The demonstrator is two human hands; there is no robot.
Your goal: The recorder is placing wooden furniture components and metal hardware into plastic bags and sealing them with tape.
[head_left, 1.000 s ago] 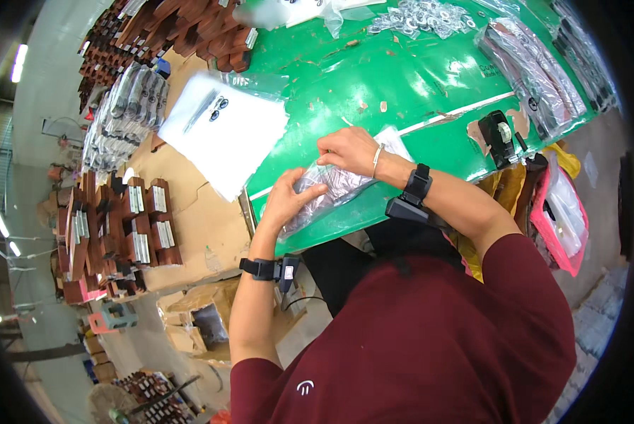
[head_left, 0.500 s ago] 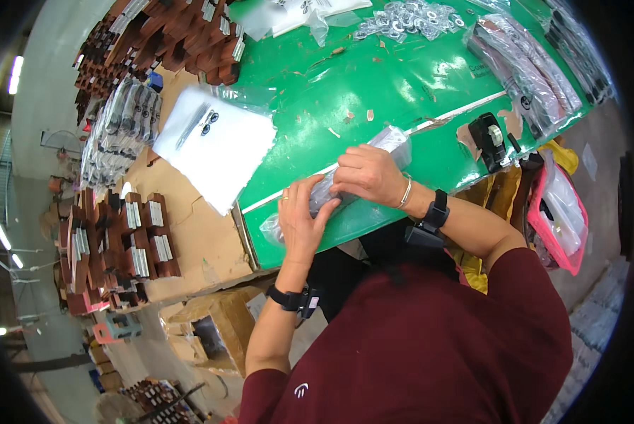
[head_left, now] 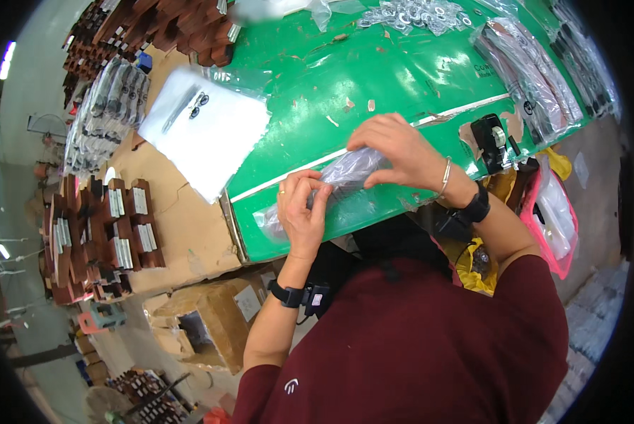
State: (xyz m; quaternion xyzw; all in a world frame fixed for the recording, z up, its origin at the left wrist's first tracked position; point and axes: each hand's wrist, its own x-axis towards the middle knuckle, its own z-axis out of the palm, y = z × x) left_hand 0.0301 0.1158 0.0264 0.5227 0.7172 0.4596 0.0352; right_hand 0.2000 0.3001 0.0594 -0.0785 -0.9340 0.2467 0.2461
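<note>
A long bundle in clear plastic wrap [head_left: 351, 172] lies slantwise near the front edge of the green table [head_left: 310, 120]. What is inside looks greyish; its kind cannot be made out. My left hand [head_left: 303, 212] is closed on the plastic near the bundle's middle, thumb and fingertips pinched together. Loose clear film [head_left: 269, 220] sticks out past that hand to the left. Over the right end arches my right hand [head_left: 409, 159], fingers on the far side and thumb on the near side, with the wrapped bundle between them. The palm hides that end.
A stack of white printed plastic bags [head_left: 211, 134] lies to the left, beside stacked brown wooden pieces [head_left: 122, 226] on cardboard. On the right are a black tape dispenser [head_left: 488, 143] and wrapped bundles [head_left: 529, 78]. Small ring-shaped parts [head_left: 416, 15] lie at the back. Below stands a cardboard box [head_left: 211, 321].
My right hand has gone from a closed pinch on top of the bundle to a wider grasp around its right end. The left hand keeps its pinch. The whole view has shifted slightly.
</note>
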